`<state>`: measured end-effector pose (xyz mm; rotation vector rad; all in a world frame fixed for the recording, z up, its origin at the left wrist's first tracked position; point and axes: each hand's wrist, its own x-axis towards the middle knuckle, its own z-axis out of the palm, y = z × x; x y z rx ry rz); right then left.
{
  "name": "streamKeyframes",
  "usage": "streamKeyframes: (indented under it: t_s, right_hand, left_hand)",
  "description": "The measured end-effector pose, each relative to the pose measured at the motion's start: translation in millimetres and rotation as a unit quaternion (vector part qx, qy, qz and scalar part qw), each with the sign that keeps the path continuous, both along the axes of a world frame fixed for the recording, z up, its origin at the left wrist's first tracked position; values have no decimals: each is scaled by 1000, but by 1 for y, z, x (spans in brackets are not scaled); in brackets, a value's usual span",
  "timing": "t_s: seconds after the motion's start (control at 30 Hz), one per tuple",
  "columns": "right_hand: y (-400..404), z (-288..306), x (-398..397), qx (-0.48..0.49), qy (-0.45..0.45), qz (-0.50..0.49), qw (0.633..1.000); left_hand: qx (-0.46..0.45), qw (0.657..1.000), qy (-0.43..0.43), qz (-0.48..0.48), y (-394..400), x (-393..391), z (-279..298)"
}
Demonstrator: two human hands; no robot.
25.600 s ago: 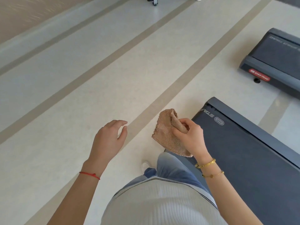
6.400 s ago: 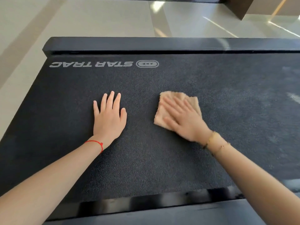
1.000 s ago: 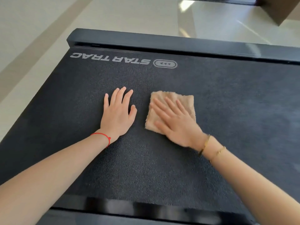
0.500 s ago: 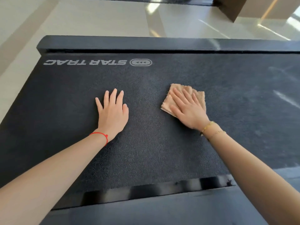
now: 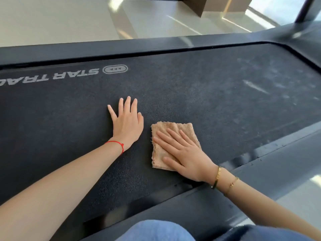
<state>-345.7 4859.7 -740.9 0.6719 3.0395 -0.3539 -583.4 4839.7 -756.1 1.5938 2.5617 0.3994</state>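
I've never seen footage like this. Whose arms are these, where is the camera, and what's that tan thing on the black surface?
No machine here: these are a person's two bare arms, filmed by one camera worn on their head, looking forward and down. The black textured surface is a treadmill belt, with the STAR TRAC logo printed on it, upside down from this side. The left hand rests flat on the belt, fingers straight, holding nothing. The right hand presses flat on a folded tan cloth lying on the belt; it looks like wiping, and pale dusty streaks show farther right. A light floor lies beyond.
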Motion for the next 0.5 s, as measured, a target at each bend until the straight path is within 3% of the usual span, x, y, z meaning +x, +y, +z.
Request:
streamKeyframes:
  t_s: [0.1, 0.3, 0.37, 0.5]
  right_hand:
    - [36, -1, 12, 12, -10, -30, 999]
    - [132, 0, 14, 5, -33, -195, 980]
    - [125, -2, 14, 5, -24, -177, 984]
    - [87, -8, 35, 32, -9, -35, 999]
  left_hand:
    - [0, 999, 17, -28, 10, 7, 0]
    - [6, 1000, 7, -19, 33, 32, 1]
    - [7, 1000, 7, -19, 41, 39, 2]
    - [15, 1000, 5, -5, 60, 47, 1]
